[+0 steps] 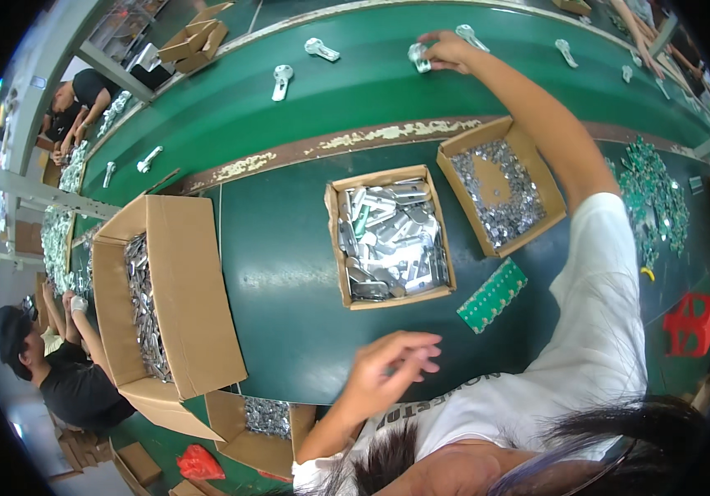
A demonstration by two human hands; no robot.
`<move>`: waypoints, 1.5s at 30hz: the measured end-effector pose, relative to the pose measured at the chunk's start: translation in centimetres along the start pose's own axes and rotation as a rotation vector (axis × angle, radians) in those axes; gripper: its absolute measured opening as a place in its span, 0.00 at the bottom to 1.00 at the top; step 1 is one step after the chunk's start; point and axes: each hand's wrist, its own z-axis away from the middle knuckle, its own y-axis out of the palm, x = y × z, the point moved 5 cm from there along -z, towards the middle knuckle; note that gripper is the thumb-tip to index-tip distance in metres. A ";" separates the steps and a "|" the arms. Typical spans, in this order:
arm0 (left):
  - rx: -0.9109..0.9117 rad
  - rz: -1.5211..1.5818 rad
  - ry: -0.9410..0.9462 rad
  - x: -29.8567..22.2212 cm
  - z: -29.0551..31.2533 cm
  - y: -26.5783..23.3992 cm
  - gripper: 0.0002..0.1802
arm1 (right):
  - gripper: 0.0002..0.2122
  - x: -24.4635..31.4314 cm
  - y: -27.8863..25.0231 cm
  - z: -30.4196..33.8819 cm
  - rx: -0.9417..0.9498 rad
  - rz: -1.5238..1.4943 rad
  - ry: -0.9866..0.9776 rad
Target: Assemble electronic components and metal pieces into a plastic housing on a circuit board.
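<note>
My right hand reaches far over the green conveyor belt, its fingers closed around a small white part with a round head. Just beyond that hand lies another white part with a round head and narrow handle. My left hand hovers over the near edge of the dark table, fingers loosely bent and nothing visible in them. In front of it stands an open cardboard box of shiny, elongated silver and white pieces. A green circuit board panel lies right of that box.
Small metal pieces fill a shallow box beneath my right arm. Loose green boards are heaped at the right, near a red plastic holder. Left stands a tall carton of metal parts. People work at the far left and upper right.
</note>
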 end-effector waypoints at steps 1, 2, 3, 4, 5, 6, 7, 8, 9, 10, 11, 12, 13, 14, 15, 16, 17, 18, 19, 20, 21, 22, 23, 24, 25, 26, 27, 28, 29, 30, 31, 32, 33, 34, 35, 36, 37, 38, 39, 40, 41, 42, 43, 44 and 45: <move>-0.065 -0.047 0.030 -0.9 -0.3 -1.5 0.09 | 0.19 -0.4 -0.9 -1.2 -0.158 0.014 -0.069; -0.143 -0.071 0.080 -1.4 -1.0 -3.4 0.08 | 0.20 -0.3 -2.0 -2.2 -0.245 0.459 -0.182; -0.217 -0.095 0.125 -2.0 -2.1 -5.4 0.08 | 0.22 -1.5 -2.9 -2.8 -0.323 0.664 -0.241; -0.336 -0.127 0.173 -3.3 -3.2 -7.3 0.07 | 0.23 -2.0 -2.9 -2.9 -0.390 0.867 -0.304; -0.483 -0.122 0.190 -4.3 -4.5 -9.4 0.08 | 0.23 0.6 -0.8 1.2 -0.355 0.918 -0.375; -0.527 -0.188 0.280 -5.9 -7.0 -11.0 0.09 | 0.21 0.4 -1.3 3.7 -0.391 0.926 -0.510; -0.574 -0.294 0.435 -7.0 -9.7 -12.8 0.08 | 0.19 0.4 -1.0 5.8 -0.412 0.930 -0.653; -0.661 -0.395 0.457 -7.0 -12.6 -15.3 0.09 | 0.17 0.9 -0.1 8.9 -0.373 0.867 -0.762; -0.706 -0.562 0.482 -8.0 -15.1 -16.6 0.10 | 0.14 2.3 0.6 12.7 -0.340 0.806 -0.871; -0.741 -0.927 0.551 -7.9 -17.9 -19.0 0.18 | 0.14 3.5 1.5 16.4 -0.273 0.801 -0.883; -0.795 -1.040 0.530 -6.5 -21.2 -22.1 0.23 | 0.14 4.4 2.4 20.2 -0.207 0.798 -0.894; -0.848 -1.150 0.507 -5.4 -24.2 -24.1 0.27 | 0.13 5.1 3.2 23.7 -0.180 0.795 -0.939; -0.860 -1.203 0.444 -4.7 -27.1 -24.6 0.30 | 0.13 4.8 3.7 26.3 -0.159 0.792 -0.970; -0.864 -1.254 0.388 -4.6 -29.2 -24.6 0.34 | 0.13 4.0 4.0 28.6 -0.172 0.846 -0.968; -0.904 -1.331 0.345 -4.9 -31.1 -23.5 0.26 | 0.13 3.2 3.7 30.4 -0.194 0.907 -0.954; -0.890 -1.327 0.361 -5.5 -32.1 -23.2 0.26 | 0.13 2.5 3.4 31.5 -0.208 0.916 -0.942; -0.850 -1.405 0.248 -5.5 -33.1 -23.5 0.21 | 0.14 1.7 2.9 32.3 -0.225 0.960 -0.897; -0.814 -1.480 0.125 -5.5 -33.6 -24.2 0.17 | 0.14 1.0 2.5 32.6 -0.234 1.002 -0.859; -0.858 -1.498 0.166 -5.8 -33.5 -25.2 0.14 | 0.16 0.5 2.0 32.3 -0.203 0.974 -0.773; -0.887 -1.521 0.209 -6.4 -33.2 -24.5 0.13 | 0.16 -0.3 1.2 32.0 -0.201 0.979 -0.756; -0.954 -1.490 0.317 -6.8 -31.9 -24.1 0.12 | 0.16 -1.1 0.5 31.2 -0.149 0.918 -0.695; -0.912 -1.461 0.401 -8.3 -30.8 -22.6 0.12 | 0.17 -1.3 -0.5 31.6 -0.124 0.873 -0.606; -0.918 -1.476 0.414 -8.5 -28.1 -23.1 0.11 | 0.16 -2.0 -0.2 30.5 -0.086 0.845 -0.602; -0.852 -1.451 0.442 -8.7 -25.5 -22.5 0.11 | 0.16 -2.1 -0.1 30.5 -0.069 0.839 -0.583; -0.831 -1.442 0.444 -9.5 -20.1 -22.3 0.10 | 0.16 -1.6 0.8 30.3 0.022 0.862 -0.598; -0.753 -1.355 0.444 -9.1 -18.3 -20.2 0.09 | 0.15 -2.5 0.9 30.0 0.074 0.908 -0.539; -0.730 -1.430 0.441 -8.5 -15.8 -18.1 0.07 | 0.12 -3.2 0.8 29.8 0.057 0.876 -0.529; -0.743 -1.398 0.378 -7.8 -11.9 -16.4 0.05 | 0.12 -3.2 0.8 29.5 0.071 0.864 -0.533; -0.725 -1.375 0.503 -6.2 -9.3 -15.1 0.04 | 0.10 -3.5 0.7 29.3 0.092 0.890 -0.509; -0.741 -1.391 0.468 -4.7 -6.8 -13.4 0.05 | 0.08 -3.7 0.8 28.9 0.118 0.916 -0.490; -0.753 -1.409 0.427 -3.4 -4.8 -11.5 0.06 | 0.05 -3.9 0.8 28.5 0.100 0.894 -0.544; -0.780 -1.388 0.365 -2.6 -2.9 -10.3 0.08 | 0.05 -3.4 1.2 28.8 0.123 0.880 -0.553; -0.809 -1.357 0.313 -1.6 -2.0 -9.6 0.10 | 0.04 -2.8 1.1 28.7 0.109 0.926 -0.547; -0.823 -1.333 0.215 -0.9 -1.5 -9.5 0.12 | 0.04 -2.6 1.2 28.7 0.092 0.973 -0.531; -0.820 -1.331 0.207 -0.9 -1.4 -9.2 0.12 | 0.04 -2.8 0.9 28.7 0.076 0.958 -0.538; -0.896 -1.330 0.297 -2.0 -1.5 -8.7 0.13 | 0.04 -2.8 0.8 28.8 0.078 0.959 -0.533; -0.979 -1.328 0.383 -3.0 -1.4 -8.1 0.15 | 0.03 -2.5 0.7 28.8 0.067 0.933 -0.533; -0.966 -1.222 0.442 -3.3 -1.7 -7.8 0.16 | 0.03 -2.5 0.5 29.0 0.048 0.913 -0.525; -0.836 -1.191 0.536 -4.0 -2.7 -6.7 0.15 | 0.03 -2.7 0.4 29.1 0.044 0.917 -0.518; -0.716 -1.163 0.617 -5.0 -3.4 -5.6 0.15 | 0.04 -2.5 0.4 29.1 0.026 0.902 -0.525; -0.521 -1.137 0.687 -5.4 -4.8 -4.4 0.15 | 0.04 -2.3 0.3 29.3 0.006 0.888 -0.530; -0.406 -1.174 0.604 -5.8 -6.0 -3.5 0.16 | 0.04 -2.5 0.3 29.2 0.008 0.889 -0.531; -0.282 -1.201 0.525 -5.6 -7.5 -3.0 0.16 | 0.05 -3.2 0.2 28.9 0.015 0.824 -0.521; -0.221 -1.236 0.544 -5.6 -8.4 -2.7 0.14 | 0.05 -3.2 0.2 28.9 0.022 0.761 -0.522; -0.226 -1.231 0.546 -5.4 -8.7 -2.9 0.14 | 0.05 -3.0 0.3 29.1 0.024 0.768 -0.525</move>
